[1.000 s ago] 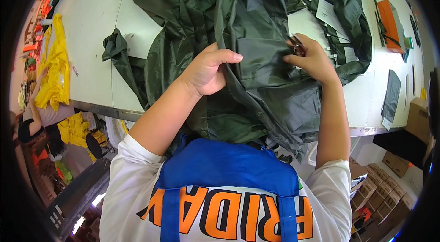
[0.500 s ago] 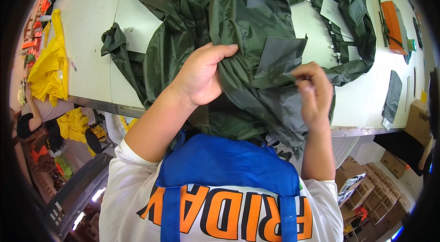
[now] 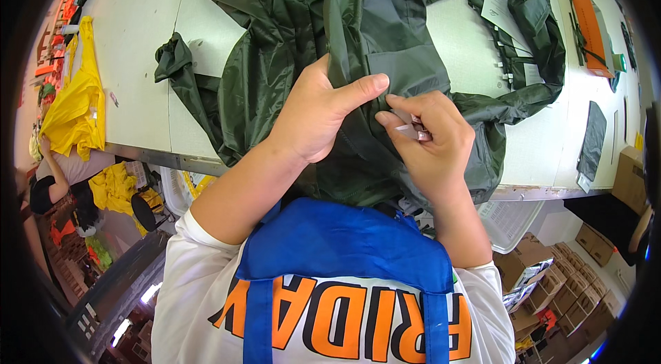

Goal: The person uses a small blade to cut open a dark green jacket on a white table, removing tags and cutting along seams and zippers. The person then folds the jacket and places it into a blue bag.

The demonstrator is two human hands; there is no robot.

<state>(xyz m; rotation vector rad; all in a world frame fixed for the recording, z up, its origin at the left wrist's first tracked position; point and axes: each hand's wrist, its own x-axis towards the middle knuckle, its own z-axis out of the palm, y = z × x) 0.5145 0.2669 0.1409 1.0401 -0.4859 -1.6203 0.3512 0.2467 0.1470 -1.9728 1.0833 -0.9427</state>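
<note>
Left hand: my left hand (image 3: 313,116) gripped a fold of the dark green garment (image 3: 303,40), thumb laid flat across the top of the ridge and fingers curled under it, so the cloth was bunched in my grasp.
Right hand: my right hand (image 3: 430,140) was closed in a pinch on a small pale tool (image 3: 407,128) (too small to tell its kind), its fingertips touching the same fold just beside my left thumb.
Garment: it lay spread over the white worktable (image 3: 138,47), its lower part hanging off the near edge against my blue apron (image 3: 344,240); one sleeve (image 3: 180,75) trailed to my left.
Seam area: the fold between my two hands stood raised off the table; the stitching itself could not be made out.
Second garment: another dark green piece (image 3: 523,26) lay well apart on my right, with white paper tags (image 3: 497,9) on it.
Orange object: a flat orange item (image 3: 592,16) rested near the far right edge of the table.
Yellow cloth: a yellow fabric (image 3: 76,99) hung over the table's left end, near another person's arm (image 3: 51,181).
Risk, slipping: I judged the slick cloth likely to slide out of my left grasp, since much of its weight hung off the edge.
Risk, tool: with the tool so near my left thumb, a slip could nick the thumb or snag the fabric.
</note>
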